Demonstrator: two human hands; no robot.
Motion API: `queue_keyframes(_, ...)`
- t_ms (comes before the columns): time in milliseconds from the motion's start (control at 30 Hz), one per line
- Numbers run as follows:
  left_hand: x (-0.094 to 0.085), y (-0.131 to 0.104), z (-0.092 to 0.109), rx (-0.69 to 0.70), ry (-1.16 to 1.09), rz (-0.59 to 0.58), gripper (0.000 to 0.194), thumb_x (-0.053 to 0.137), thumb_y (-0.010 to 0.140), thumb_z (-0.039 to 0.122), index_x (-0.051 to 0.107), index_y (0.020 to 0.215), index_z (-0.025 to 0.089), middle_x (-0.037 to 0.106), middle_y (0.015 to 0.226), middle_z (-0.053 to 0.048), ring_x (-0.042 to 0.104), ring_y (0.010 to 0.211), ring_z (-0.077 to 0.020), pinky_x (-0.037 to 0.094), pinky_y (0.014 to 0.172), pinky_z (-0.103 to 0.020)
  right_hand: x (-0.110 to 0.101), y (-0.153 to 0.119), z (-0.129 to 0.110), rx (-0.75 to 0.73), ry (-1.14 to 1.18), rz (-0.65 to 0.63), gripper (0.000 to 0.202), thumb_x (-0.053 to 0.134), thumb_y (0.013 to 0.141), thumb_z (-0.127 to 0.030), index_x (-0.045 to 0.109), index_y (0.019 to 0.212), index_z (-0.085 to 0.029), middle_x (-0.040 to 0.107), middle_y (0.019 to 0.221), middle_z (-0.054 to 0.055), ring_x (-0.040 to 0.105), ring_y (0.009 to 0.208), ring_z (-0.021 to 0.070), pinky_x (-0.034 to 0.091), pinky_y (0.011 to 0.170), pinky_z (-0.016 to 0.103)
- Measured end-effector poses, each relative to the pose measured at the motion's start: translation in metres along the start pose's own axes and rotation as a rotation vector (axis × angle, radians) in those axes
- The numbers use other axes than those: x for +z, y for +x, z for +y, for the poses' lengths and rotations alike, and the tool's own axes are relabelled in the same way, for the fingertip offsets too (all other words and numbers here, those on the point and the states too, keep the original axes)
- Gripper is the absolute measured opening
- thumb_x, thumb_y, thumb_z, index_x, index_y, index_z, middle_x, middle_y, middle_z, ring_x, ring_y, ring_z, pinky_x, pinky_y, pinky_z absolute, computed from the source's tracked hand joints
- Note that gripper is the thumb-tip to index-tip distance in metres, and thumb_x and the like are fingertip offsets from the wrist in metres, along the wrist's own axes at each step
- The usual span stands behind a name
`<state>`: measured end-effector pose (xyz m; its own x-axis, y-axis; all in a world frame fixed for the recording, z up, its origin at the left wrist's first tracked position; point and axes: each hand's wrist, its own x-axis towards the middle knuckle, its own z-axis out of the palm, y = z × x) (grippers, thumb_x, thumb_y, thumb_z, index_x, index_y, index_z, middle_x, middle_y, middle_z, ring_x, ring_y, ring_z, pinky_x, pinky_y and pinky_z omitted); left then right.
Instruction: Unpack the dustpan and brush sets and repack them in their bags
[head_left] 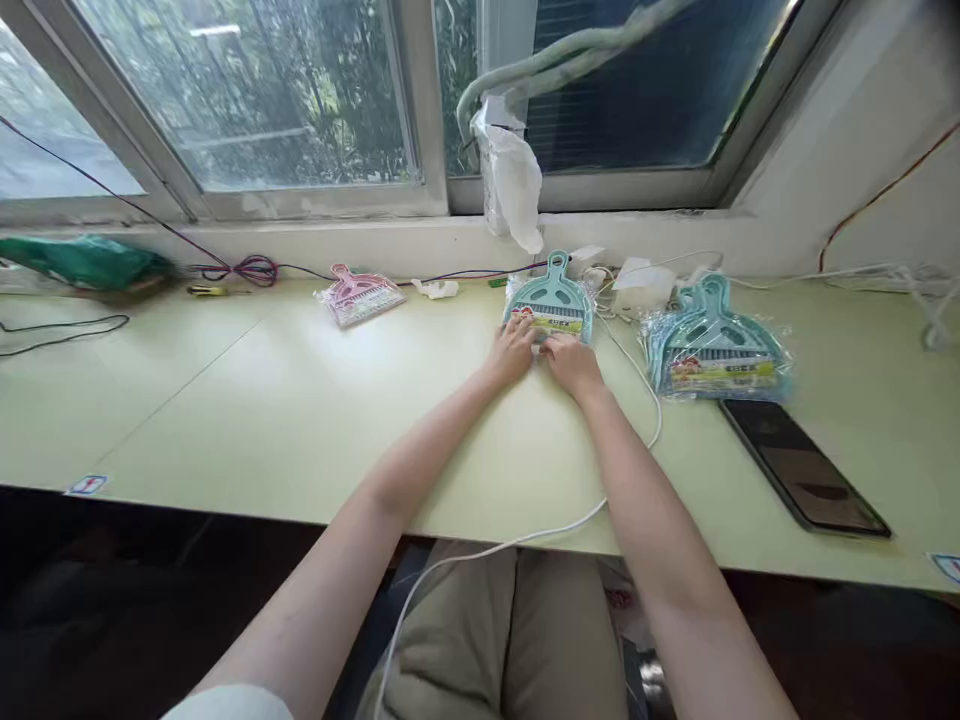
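Observation:
A light-green dustpan and brush set in a clear plastic wrapper lies at the back of the table, its handle pointing toward the window. A yellow-green label with a red picture crosses its front. My left hand grips the lower left of the set, its fingers over the label. At the lower right edge, my right hand is closed on the set with curled fingers. Both thumbs are close together near the bottom edge. The exact hold on the wrapper is partly hidden by the fingers.
More green wrapped dustpan sets are piled on the right, beside a dark phone. A pink wrapped dustpan set lies left. A white cable runs across the table edge to my lap. A green bag sits far left.

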<state>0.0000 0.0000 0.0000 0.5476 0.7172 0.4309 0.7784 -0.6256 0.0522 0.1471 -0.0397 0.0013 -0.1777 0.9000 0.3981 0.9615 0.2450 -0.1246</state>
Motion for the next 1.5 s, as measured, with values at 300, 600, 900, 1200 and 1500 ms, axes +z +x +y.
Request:
queue_keyframes(300,-0.0014,-0.0005,0.0000,0.014,-0.035,-0.037,0.047,0.041,0.088,0.012,0.052,0.132,0.023,0.052,0.143,-0.007,0.041,0.133,-0.0230,0.028,0.111,-0.043,0.0013,0.0001,0.0002,0.021,-0.016,-0.008,0.029,0.041,0.095,-0.018,0.070,0.097,-0.017,0.070,0.106,0.010,0.061,0.099,0.0227,0.044,0.080,0.032)
queue_keyframes(600,-0.0008,0.0003,-0.0019,0.011,-0.077,-0.064,0.050,0.039,0.087,0.012,0.049,0.135,0.020,0.048,0.146,-0.006,0.040,0.133,-0.0238,0.034,0.107,-0.042,0.0010,-0.0002,-0.0005,0.019,-0.017,0.000,0.029,0.041,0.094,-0.016,0.070,0.096,-0.017,0.069,0.106,0.010,0.060,0.100,0.0231,0.044,0.080,0.031)
queue_keyframes(900,0.0001,0.0008,-0.0021,-0.008,-0.126,-0.116,0.051,0.038,0.087,0.014,0.047,0.137,0.019,0.041,0.152,-0.007,0.035,0.138,-0.0237,0.035,0.108,-0.042,0.0014,-0.0005,0.0000,0.018,-0.013,0.000,0.028,0.042,0.093,-0.015,0.070,0.096,-0.018,0.069,0.106,0.010,0.060,0.100,0.0228,0.044,0.081,0.032)
queue_keyframes(1200,0.0011,0.0013,-0.0047,-0.109,-0.227,-0.108,0.058,0.041,0.086,0.017,0.036,0.143,0.014,0.035,0.152,-0.016,0.034,0.140,-0.0260,0.033,0.111,-0.042,0.0008,-0.0012,-0.0006,0.031,0.013,0.007,0.029,0.042,0.094,-0.016,0.070,0.096,-0.017,0.069,0.106,0.010,0.060,0.101,0.0226,0.045,0.083,0.033)
queue_keyframes(1500,0.0034,0.0012,-0.0032,-0.151,-0.168,-0.126,0.049,0.044,0.088,0.021,0.046,0.137,0.016,0.032,0.150,-0.018,0.037,0.138,-0.0287,0.033,0.112,-0.043,0.0005,-0.0015,-0.0008,0.037,0.012,0.008,0.027,0.042,0.094,-0.015,0.070,0.095,-0.018,0.068,0.106,0.009,0.060,0.102,0.0227,0.046,0.081,0.032)
